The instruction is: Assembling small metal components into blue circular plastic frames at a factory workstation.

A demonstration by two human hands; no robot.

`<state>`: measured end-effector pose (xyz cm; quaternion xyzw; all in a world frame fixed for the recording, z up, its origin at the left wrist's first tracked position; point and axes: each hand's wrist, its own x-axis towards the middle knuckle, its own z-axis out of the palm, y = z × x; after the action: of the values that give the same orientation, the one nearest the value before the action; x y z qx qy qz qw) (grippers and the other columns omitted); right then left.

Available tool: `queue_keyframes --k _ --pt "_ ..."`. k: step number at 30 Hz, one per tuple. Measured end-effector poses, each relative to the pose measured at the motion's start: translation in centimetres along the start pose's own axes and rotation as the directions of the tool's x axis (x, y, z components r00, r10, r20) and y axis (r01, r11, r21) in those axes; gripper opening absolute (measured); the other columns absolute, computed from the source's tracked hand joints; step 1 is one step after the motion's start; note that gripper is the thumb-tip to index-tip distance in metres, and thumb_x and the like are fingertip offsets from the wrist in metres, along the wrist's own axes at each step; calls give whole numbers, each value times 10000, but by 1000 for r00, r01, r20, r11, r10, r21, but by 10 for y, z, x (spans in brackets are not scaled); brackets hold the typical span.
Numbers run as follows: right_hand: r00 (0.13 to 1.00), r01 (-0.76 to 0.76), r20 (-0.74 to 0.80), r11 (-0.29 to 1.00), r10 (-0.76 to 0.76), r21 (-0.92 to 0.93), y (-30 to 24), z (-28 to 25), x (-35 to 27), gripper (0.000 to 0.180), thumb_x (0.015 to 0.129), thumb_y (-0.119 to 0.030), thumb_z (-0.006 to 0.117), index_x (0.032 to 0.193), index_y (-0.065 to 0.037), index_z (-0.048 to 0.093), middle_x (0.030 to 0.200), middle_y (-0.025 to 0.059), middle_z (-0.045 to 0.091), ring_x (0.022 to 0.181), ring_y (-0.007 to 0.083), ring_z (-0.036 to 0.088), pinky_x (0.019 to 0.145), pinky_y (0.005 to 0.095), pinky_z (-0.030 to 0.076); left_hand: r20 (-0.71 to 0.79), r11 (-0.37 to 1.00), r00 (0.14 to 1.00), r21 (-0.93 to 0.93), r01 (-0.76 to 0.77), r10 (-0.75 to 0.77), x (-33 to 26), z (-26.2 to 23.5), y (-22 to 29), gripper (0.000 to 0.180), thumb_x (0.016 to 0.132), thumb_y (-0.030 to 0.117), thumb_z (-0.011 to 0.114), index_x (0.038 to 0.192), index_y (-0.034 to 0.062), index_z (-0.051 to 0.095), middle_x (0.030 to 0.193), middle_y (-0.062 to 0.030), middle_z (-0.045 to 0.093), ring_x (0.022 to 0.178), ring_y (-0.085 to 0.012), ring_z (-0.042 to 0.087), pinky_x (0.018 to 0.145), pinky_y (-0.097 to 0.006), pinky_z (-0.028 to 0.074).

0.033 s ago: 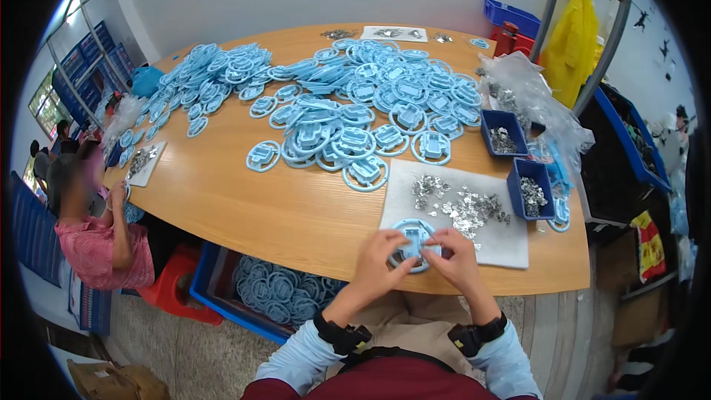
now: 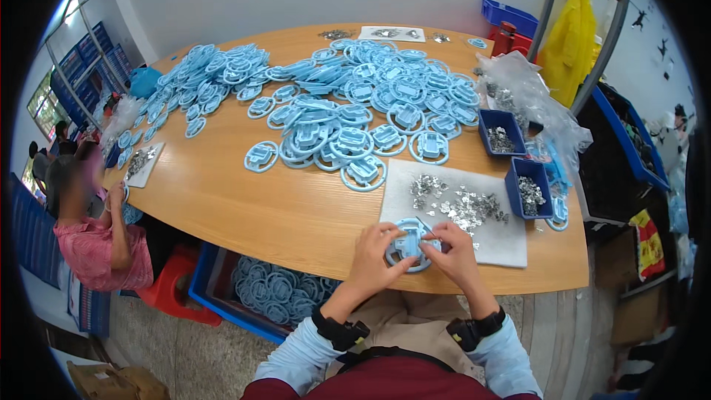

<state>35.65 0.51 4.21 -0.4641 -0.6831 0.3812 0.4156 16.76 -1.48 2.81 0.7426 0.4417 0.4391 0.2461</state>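
At the table's front edge my left hand (image 2: 374,258) is closed on the left rim of a light-blue plastic wheel-shaped part (image 2: 406,244). Its fingers lie along the rim, the thumb near the lower edge. My right hand (image 2: 453,255) is at the part's right side, thumb and fingertips pinched on a thin dark tool (image 2: 424,225) that slants over the part. The tool's exact kind is too small to make out. Just beyond the hands, small shiny metal pieces (image 2: 466,211) are scattered on a white foam sheet (image 2: 511,253).
Many identical blue parts (image 2: 352,141) are heaped across the wooden table (image 2: 296,200). Two dark-blue bins (image 2: 517,200) of metal pieces stand right, beside clear plastic bags (image 2: 570,130). Below the edge, left, a blue crate (image 2: 204,281) holds more parts. A co-worker (image 2: 104,244) sits at left.
My right fingers have lifted slightly from the part, and the thin dark tool now shows more plainly above it. My left hand has shifted a little, still on the rim.
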Motion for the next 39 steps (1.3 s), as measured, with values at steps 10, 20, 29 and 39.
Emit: queue_keyframes --k 10,20,29,39 --pt "965 199 -25 791 -261 -578 6 21 18 117 718 -152 680 829 -115 676 884 60 549 595 249 588 523 357 479 106 960 994 280 5 -36 15 6 -23 692 573 386 803 1132 62 558 1201 -109 478 1138 -295 416 936 -419 304" --pt "949 178 -115 802 -293 -571 6 20 15 78 741 -145 662 816 -122 671 954 46 559 560 269 599 508 380 489 86 966 996 256 -21 -2 19 7 -24 688 542 392 814 1106 87 565 1186 -119 481 1142 -304 411 947 -429 294" --pt "974 155 -31 758 -224 -633 -10 20 14 141 710 -127 708 851 -122 698 919 55 575 605 254 610 544 354 487 80 962 997 272 -16 -6 17 6 -20 688 548 397 812 1095 63 563 1198 -132 478 1155 -309 400 955 -434 288" --pt "961 176 -104 856 -257 -487 -14 16 5 164 726 -123 701 890 -118 699 916 64 583 635 250 613 553 343 491 114 994 993 107 22 -34 20 0 -9 635 558 329 805 1063 29 562 1153 -159 496 1043 -335 518 866 -411 408"
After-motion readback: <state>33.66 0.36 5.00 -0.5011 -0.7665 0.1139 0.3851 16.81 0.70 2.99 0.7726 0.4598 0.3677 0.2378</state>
